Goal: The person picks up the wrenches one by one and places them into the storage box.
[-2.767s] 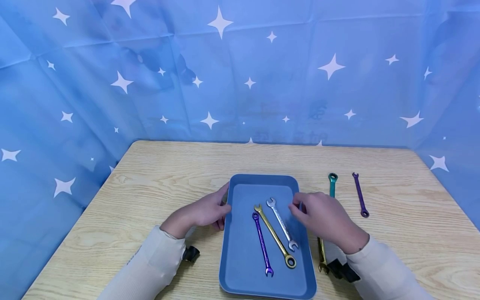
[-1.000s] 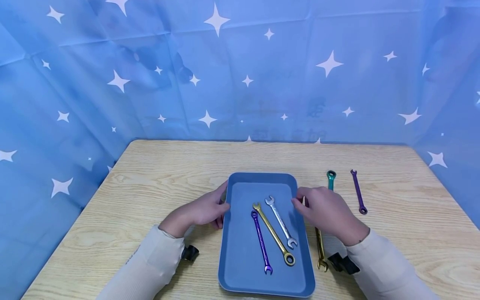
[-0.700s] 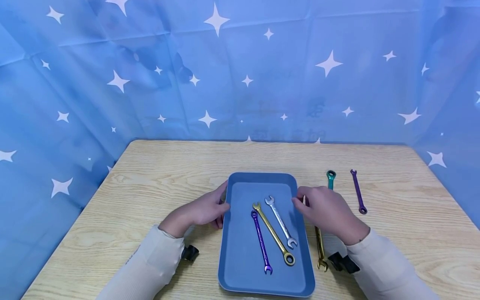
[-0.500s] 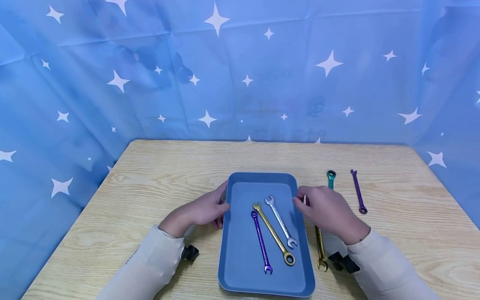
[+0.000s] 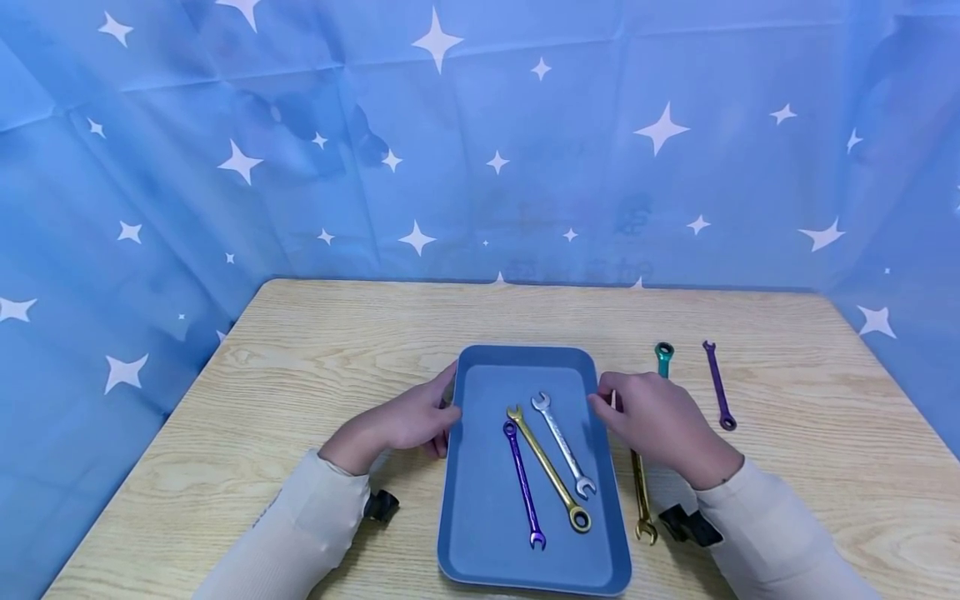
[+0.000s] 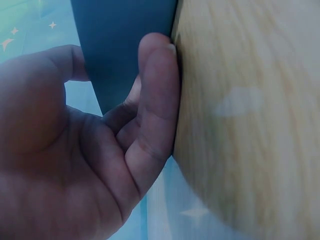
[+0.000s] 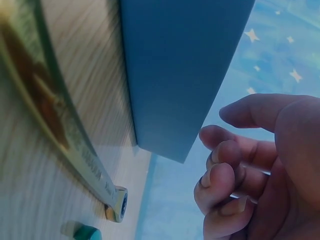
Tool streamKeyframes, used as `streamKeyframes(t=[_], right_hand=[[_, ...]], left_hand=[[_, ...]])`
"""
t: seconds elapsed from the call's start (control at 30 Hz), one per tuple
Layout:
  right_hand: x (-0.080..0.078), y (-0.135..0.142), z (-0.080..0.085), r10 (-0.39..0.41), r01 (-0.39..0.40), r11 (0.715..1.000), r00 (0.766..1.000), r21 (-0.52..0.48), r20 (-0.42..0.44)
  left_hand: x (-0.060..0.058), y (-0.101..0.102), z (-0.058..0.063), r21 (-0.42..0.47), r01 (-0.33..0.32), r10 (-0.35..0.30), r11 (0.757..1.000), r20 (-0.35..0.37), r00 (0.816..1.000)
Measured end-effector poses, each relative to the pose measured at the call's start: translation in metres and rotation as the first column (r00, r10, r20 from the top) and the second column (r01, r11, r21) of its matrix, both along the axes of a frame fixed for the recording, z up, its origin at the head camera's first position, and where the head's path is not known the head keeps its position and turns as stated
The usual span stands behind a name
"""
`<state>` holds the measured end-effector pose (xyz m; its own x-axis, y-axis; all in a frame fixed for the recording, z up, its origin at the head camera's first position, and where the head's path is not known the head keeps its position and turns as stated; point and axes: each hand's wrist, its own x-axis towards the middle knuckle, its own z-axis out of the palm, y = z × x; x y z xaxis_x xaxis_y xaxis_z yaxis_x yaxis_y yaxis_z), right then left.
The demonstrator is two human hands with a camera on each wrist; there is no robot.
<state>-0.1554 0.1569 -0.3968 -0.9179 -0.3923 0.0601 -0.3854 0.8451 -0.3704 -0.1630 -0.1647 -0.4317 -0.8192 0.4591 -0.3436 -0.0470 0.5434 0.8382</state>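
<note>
Behind the left hand (image 5: 408,421), the left sleeve (image 5: 288,529) is cream-white and finely ribbed; a small bluish mark (image 5: 264,512) on its outer side may be lettering, too small to read. A blocky black fitting (image 5: 381,506) juts inward at that wrist. Behind the right hand (image 5: 663,425), the right sleeve (image 5: 780,533) is likewise cream-white, with a black two-part fitting (image 5: 690,525).

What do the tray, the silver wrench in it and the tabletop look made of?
Tray: probably plastic, matte; smooth, evenly blue, rounded corners, though coated metal is possible.
Silver wrench: likely metal, shiny; bright glints along the shaft.
Tabletop: wood or wood-look laminate; pale grain shows, but I can't tell which.
</note>
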Motion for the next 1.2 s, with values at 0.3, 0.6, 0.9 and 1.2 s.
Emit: streamKeyframes(t=[0.3,0.6,0.9,1.2], right_hand=[[-0.0009,0.001,-0.0031,-0.004,0.004,1.0,1.0,0.009,0.007],[-0.0012,0.0012,-0.0035,-0.005,0.005,1.0,1.0,0.008,0.001],[-0.0021,0.001,-0.0052,-0.007,0.007,1.0,1.0,0.019,0.001],[-0.0022,0.0009,-0.0054,-0.003,0.003,1.0,1.0,0.019,0.005]], left_hand=[[0.0013,0.0003,0.001,0.004,0.0,0.0,1.0,-0.01,1.0],[0.0009,0.0003,0.0007,-0.003,-0.002,0.002,1.0,-0.012,1.0],[0.0015,0.0,0.0,-0.006,-0.009,0.009,1.0,-0.016,1.0],[0.0015,0.0003,0.0002,-0.01,-0.013,0.013,1.0,-0.011,1.0]])
